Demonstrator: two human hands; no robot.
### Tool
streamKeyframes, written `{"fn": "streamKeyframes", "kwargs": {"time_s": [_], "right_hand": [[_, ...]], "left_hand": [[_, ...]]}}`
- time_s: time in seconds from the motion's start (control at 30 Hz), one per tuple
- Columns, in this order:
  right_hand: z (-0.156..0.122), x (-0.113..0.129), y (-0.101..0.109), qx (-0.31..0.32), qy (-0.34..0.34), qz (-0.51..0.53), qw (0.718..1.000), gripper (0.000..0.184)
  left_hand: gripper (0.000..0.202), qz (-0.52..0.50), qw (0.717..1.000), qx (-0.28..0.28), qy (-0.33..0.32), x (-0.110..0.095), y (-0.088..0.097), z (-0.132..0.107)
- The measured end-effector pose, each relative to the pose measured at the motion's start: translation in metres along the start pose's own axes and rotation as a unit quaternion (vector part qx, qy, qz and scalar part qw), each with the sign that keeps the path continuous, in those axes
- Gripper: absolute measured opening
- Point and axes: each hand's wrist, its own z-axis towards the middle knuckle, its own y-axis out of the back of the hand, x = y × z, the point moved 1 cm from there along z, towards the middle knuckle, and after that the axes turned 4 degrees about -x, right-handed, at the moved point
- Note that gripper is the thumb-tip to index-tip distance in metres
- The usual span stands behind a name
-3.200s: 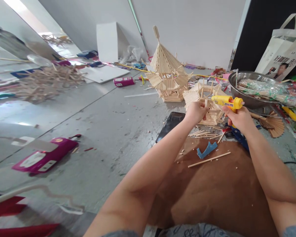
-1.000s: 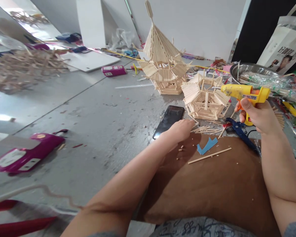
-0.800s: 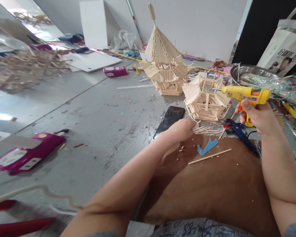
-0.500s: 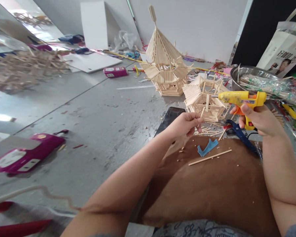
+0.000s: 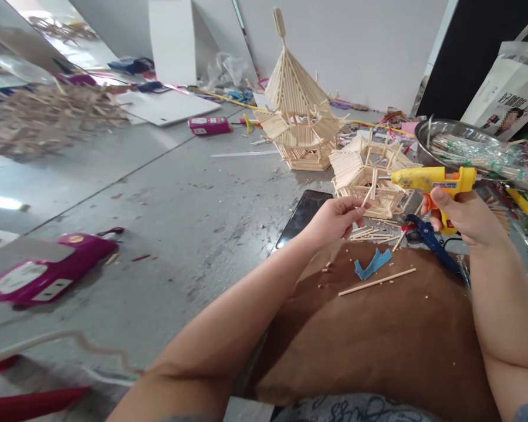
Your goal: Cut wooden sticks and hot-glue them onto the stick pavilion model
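My left hand (image 5: 339, 223) pinches a short wooden stick (image 5: 366, 197), held up in front of a low wooden stick model (image 5: 369, 190). In my right hand (image 5: 470, 217) is a yellow hot glue gun (image 5: 422, 177), its nozzle pointing left, close to the stick. Behind them rises a taller stick pagoda (image 5: 301, 111) with a pointed roof. Loose cut sticks (image 5: 369, 234) lie below my left hand. One longer stick (image 5: 377, 282) and a blue scrap (image 5: 372, 264) rest on the brown cover (image 5: 369, 340).
A black phone (image 5: 303, 217) lies left of the low model. Blue-handled pliers (image 5: 433, 240) sit under the glue gun. At the right stands a metal bowl (image 5: 422, 149) with packaged sticks. Purple power strips (image 5: 83, 252) and a stick heap (image 5: 48, 120) are to the left.
The stick in my left hand now leans more to the right and shows more length near the nozzle. The whole view has shifted slightly; both hands keep their hold.
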Motion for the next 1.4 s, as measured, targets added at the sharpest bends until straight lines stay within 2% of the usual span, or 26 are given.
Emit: {"fn": "streamKeyframes", "kwargs": {"time_s": [0.43, 1.4], "right_hand": [[0.0006, -0.0076, 0.0011, 0.004, -0.051, -0.035, 0.998, 0.036], [0.0007, -0.0093, 0.0028, 0.015, -0.069, -0.059, 0.996, 0.034]], "left_hand": [[0.012, 0.04, 0.999, -0.013, 0.001, -0.0036, -0.0018, 0.0001], [0.018, 0.063, 0.998, -0.012, -0.006, -0.0008, -0.0005, 0.0007]]}}
